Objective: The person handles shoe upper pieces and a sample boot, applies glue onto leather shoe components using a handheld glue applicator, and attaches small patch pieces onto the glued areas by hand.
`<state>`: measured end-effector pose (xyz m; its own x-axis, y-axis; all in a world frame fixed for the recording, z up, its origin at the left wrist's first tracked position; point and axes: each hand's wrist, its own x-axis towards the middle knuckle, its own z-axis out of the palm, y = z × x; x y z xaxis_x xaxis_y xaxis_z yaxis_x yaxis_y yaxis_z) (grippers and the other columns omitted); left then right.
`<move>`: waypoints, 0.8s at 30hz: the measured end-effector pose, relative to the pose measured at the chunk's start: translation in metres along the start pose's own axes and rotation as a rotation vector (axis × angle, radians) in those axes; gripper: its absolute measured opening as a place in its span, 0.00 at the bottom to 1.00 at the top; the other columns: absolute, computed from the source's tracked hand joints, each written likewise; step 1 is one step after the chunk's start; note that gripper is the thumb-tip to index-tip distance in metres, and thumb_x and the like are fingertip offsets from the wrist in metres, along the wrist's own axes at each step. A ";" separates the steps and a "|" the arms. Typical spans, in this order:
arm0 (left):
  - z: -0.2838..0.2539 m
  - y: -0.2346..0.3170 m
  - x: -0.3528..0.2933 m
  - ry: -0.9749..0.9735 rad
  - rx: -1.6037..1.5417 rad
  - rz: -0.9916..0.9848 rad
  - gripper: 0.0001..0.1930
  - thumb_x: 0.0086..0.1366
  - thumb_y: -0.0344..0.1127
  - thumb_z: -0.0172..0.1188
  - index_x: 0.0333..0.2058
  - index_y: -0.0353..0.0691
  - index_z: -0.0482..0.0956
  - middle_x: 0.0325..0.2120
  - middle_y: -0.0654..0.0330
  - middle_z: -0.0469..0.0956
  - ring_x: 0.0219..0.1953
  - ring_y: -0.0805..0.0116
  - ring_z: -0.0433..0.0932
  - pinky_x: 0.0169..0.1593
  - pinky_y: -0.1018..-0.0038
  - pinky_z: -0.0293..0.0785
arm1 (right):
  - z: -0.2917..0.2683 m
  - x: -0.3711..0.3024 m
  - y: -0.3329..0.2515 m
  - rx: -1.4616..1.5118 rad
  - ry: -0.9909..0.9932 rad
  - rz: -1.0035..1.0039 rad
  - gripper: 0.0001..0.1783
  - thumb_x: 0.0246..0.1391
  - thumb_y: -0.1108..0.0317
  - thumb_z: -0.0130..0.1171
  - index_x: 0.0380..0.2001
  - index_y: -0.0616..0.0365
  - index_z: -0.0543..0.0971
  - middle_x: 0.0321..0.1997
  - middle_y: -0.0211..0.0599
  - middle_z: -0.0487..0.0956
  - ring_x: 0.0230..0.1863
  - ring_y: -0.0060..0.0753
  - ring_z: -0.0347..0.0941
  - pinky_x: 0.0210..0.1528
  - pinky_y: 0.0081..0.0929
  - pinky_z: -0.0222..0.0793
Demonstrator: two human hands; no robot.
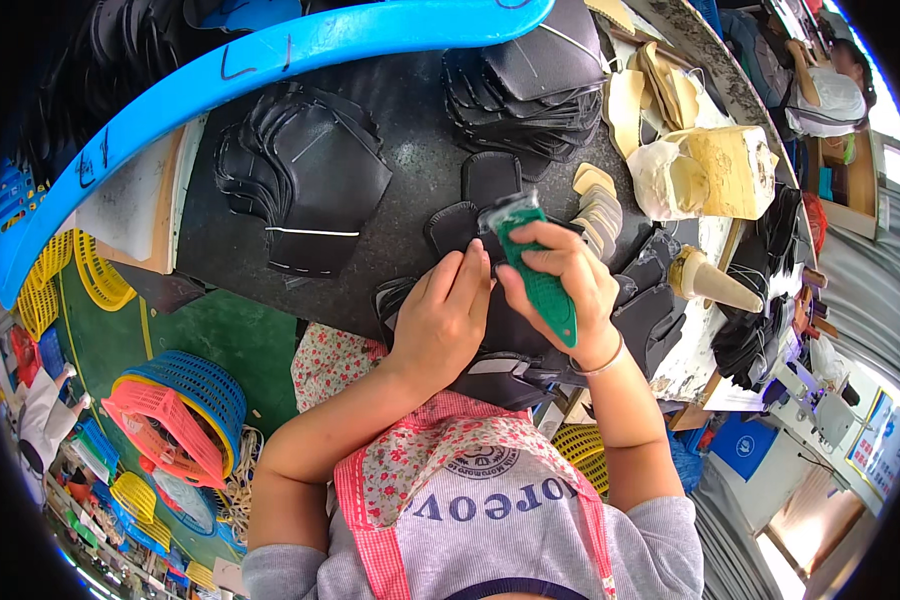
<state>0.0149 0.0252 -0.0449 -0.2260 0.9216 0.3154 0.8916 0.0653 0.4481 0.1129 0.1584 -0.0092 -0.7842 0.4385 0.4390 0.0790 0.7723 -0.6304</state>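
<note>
My right hand (575,285) grips a green-handled tool (548,300) with a pale, greyish head tilted toward the worktable. That head meets a small black leather piece (492,222). My left hand (448,305) lies beside it with fingers pressed together, their tips at the piece's edge; its thumb is hidden. Another rounded black leather piece (452,232) rests just left of the tool's head. Beige thin pads (598,210) are fanned out to the right. Black leather pieces (505,375) also lie close to my body, partly covered by my hands.
Stacks of stitched black leather panels stand at the left (320,190) and the back (540,70). A blue plastic rim (270,50) arches over the far left. At right are a yellowed glue-crusted container (725,170) and a cone-shaped spool (720,280). Plastic baskets (195,400) stand on the green floor.
</note>
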 end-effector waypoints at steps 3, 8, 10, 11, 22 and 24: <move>0.001 0.000 -0.002 0.008 0.023 0.003 0.16 0.57 0.29 0.59 0.42 0.22 0.77 0.46 0.47 0.74 0.45 0.58 0.73 0.46 0.72 0.76 | -0.004 -0.002 -0.002 -0.009 0.003 0.027 0.17 0.39 0.77 0.72 0.31 0.61 0.72 0.38 0.45 0.80 0.34 0.40 0.80 0.36 0.28 0.77; -0.001 -0.001 -0.003 -0.059 -0.010 0.013 0.16 0.58 0.30 0.59 0.43 0.24 0.77 0.46 0.48 0.74 0.46 0.58 0.73 0.47 0.72 0.75 | -0.004 0.002 -0.008 0.084 -0.099 0.068 0.15 0.41 0.77 0.71 0.30 0.61 0.73 0.37 0.45 0.81 0.34 0.39 0.80 0.38 0.27 0.76; 0.003 0.001 -0.002 0.007 0.054 0.020 0.17 0.59 0.31 0.59 0.44 0.24 0.77 0.47 0.49 0.74 0.47 0.59 0.72 0.47 0.72 0.75 | -0.003 0.000 -0.006 0.051 -0.027 0.075 0.15 0.41 0.78 0.70 0.30 0.62 0.74 0.37 0.45 0.81 0.34 0.39 0.80 0.39 0.27 0.76; 0.003 0.002 -0.002 0.008 0.050 0.023 0.17 0.59 0.31 0.59 0.44 0.24 0.77 0.47 0.49 0.74 0.47 0.59 0.72 0.47 0.72 0.75 | -0.006 0.001 -0.005 -0.030 0.028 0.056 0.16 0.40 0.78 0.71 0.30 0.61 0.73 0.37 0.44 0.81 0.34 0.39 0.80 0.37 0.27 0.76; 0.002 -0.010 0.033 0.132 -0.300 -0.394 0.10 0.57 0.29 0.65 0.35 0.36 0.74 0.31 0.57 0.76 0.25 0.66 0.78 0.29 0.71 0.75 | -0.084 -0.002 0.014 -0.019 0.608 0.465 0.08 0.52 0.80 0.62 0.33 0.66 0.72 0.38 0.52 0.82 0.22 0.21 0.75 0.24 0.14 0.71; -0.001 -0.010 0.033 0.104 -0.325 -0.414 0.10 0.57 0.29 0.65 0.35 0.35 0.75 0.31 0.57 0.76 0.26 0.64 0.78 0.30 0.70 0.76 | -0.079 0.005 0.006 -0.097 0.480 0.376 0.04 0.59 0.75 0.54 0.32 0.66 0.72 0.35 0.50 0.82 0.17 0.19 0.71 0.19 0.14 0.67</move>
<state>-0.0020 0.0544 -0.0379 -0.5852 0.8002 0.1309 0.5559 0.2784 0.7832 0.1576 0.2019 0.0397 -0.3293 0.8294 0.4513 0.3694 0.5530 -0.7468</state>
